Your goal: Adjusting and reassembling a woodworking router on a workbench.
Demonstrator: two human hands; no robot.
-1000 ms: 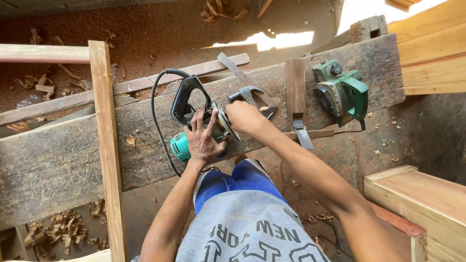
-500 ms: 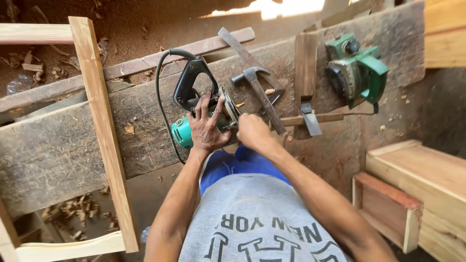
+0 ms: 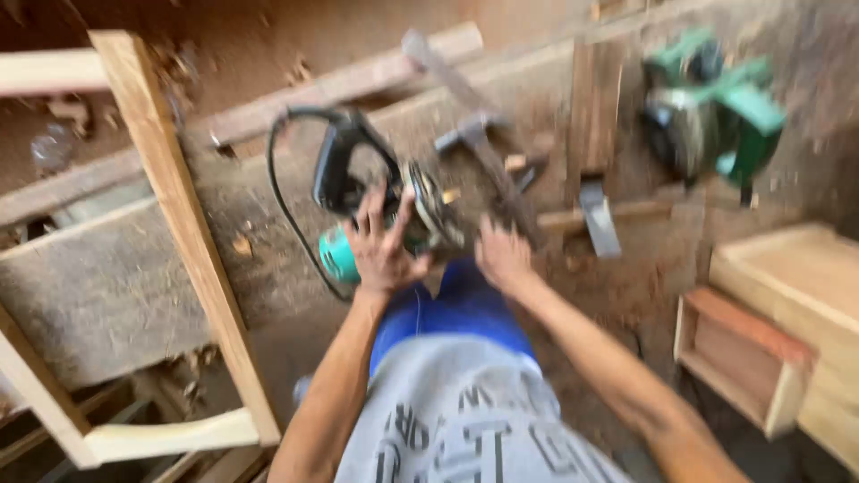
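Frame is motion-blurred. Far left of the left hand, a pale wooden frame [image 3: 192,259] leans against the worktop [image 3: 107,286], a rough grey plank. A black cord [image 3: 282,192] loops just left of the left hand. Left hand [image 3: 383,246] lies flat on a power tool [image 3: 376,210] with a black handle and teal body, fingers spread apart over it, palm pressing down, not wrapped around. The tool sits on the worktop's near edge, under and just above that hand. Right hand [image 3: 503,255] is just right of the tool, at the worktop edge, fingers loosely together; blur hides whether it grips anything, so cannot tell. Just above the right hand lies a hammer [image 3: 488,152], head up-left, handle running down toward the hand. Right of it, a short wooden board [image 3: 593,107] stands lengthwise, with a flat metal blade [image 3: 598,219] below it. Further right and up, a green power tool [image 3: 711,112] rests on the worktop, well apart from both hands. Lower right of the right hand, a small open wooden box [image 3: 743,362] sits beside stacked boards [image 3: 805,286].
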